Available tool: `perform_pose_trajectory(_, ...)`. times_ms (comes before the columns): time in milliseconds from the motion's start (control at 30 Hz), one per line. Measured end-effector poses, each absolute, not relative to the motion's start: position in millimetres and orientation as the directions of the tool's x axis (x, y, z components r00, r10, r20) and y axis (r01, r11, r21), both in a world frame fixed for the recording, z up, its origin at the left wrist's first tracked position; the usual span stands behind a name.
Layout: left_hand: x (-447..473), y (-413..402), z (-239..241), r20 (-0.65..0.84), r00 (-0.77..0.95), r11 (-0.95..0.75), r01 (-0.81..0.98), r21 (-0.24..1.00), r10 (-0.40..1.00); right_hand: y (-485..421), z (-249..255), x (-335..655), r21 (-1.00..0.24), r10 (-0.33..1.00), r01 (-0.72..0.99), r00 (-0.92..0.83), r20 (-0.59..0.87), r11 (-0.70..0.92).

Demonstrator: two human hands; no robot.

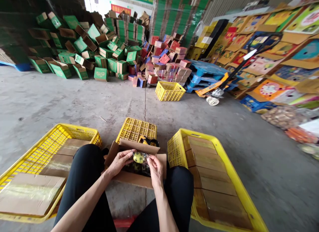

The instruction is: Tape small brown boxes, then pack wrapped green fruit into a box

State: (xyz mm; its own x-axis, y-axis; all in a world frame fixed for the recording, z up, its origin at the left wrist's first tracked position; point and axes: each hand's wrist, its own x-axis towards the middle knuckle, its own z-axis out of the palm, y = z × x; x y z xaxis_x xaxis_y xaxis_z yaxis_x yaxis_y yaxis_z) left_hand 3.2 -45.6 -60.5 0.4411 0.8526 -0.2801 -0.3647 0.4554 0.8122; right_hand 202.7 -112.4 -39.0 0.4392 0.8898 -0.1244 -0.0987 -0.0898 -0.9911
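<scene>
Between my hands is a plastic-wrapped yellow-green piece (139,158) with dark spots, rounded like a fruit; its exact kind I cannot make out. My left hand (122,161) pinches the wrapper at the left end. At the right end, the fingers of my right hand (155,166) close on the wrapper. Both hands are over an open cardboard box (139,180) between my knees, with its flaps up. More dark-wrapped pieces lie inside it, partly hidden by my hands. Behind the box, a yellow-and-black tape dispenser (150,142) rests by an upturned yellow crate (136,127).
Yellow crates with closed, taped cartons stand at my left (96,135) and right (221,149). Farther off are another yellow crate (170,92), heaps of green boxes (101,74) and red boxes (164,59), blue pallets (208,69), a pallet jack (216,87) and stacked colourful cartons (270,89).
</scene>
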Motion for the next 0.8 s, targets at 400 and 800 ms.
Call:
perform_pose_trajectory(400, -1, -44, -65, -0.272, 0.488, 0.463, -0.33, 0.823, 0.83, -112, -50, 203, -0.969, 0.895, -0.214, 0.399, -0.199, -0.12)
perform_pose_trajectory(800, 1, -44, -68, -0.354, 0.378, 0.469, -0.278, 0.838, 0.856, -113, -41, 199, -0.954, 0.915, -0.26, 0.329, -0.235, -0.152)
